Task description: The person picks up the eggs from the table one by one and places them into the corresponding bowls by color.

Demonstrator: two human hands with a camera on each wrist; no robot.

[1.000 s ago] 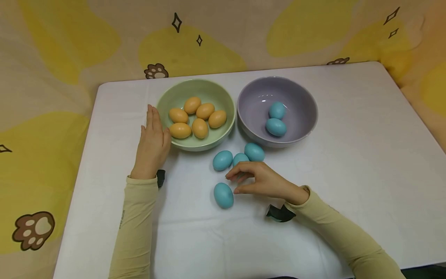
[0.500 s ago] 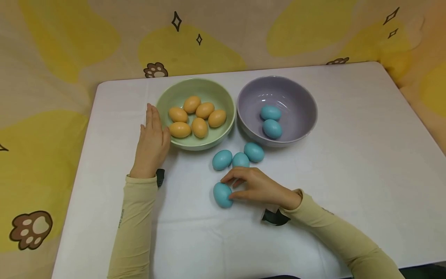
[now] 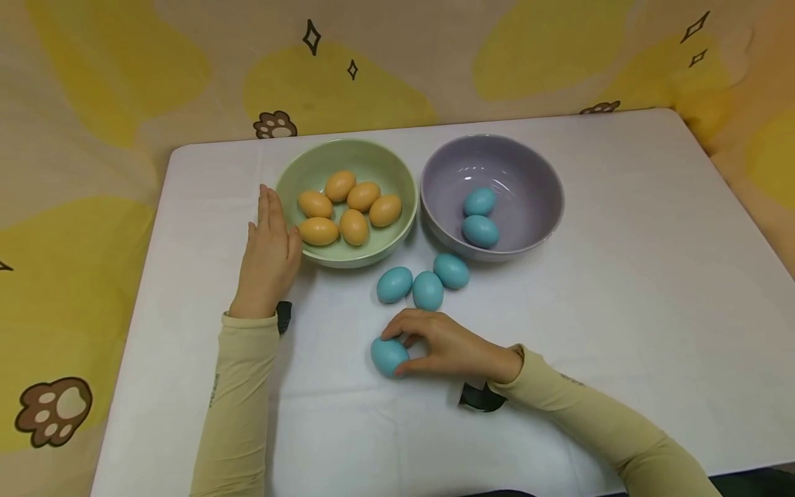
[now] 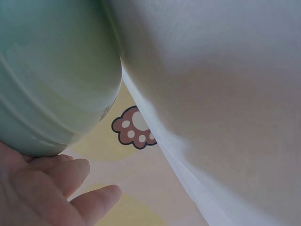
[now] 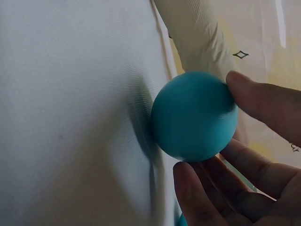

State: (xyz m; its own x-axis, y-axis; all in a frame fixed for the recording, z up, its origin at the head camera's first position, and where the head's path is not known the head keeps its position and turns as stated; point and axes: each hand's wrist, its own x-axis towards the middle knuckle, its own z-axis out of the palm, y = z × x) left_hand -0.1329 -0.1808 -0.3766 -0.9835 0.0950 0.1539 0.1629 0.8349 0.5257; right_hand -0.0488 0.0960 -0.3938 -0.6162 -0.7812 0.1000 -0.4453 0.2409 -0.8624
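Note:
My right hand [image 3: 450,345] pinches a blue egg [image 3: 388,356] between thumb and fingertips, low over the white table. In the right wrist view the same blue egg [image 5: 194,117] shows its rounded end, thumb on one side and fingers on the other. My left hand [image 3: 267,259] rests with straight fingers against the outside of the green bowl [image 3: 348,261], which holds several yellow eggs [image 3: 354,227]. Beyond the right hand, 3 more blue eggs [image 3: 428,290] lie close together on the table. The purple bowl [image 3: 528,172] holds 2 blue eggs [image 3: 480,231].
The two bowls stand side by side toward the back of the white-covered table [image 3: 652,276]. A yellow patterned cloth [image 3: 397,69] hangs behind it. Dark straps [image 3: 483,397] show at both wrists.
My right hand has moved left and toward me, from beside the nearest blue egg to pinching it, and the egg has shifted slightly. The eggs in the purple bowl have rolled. My left hand stays put.

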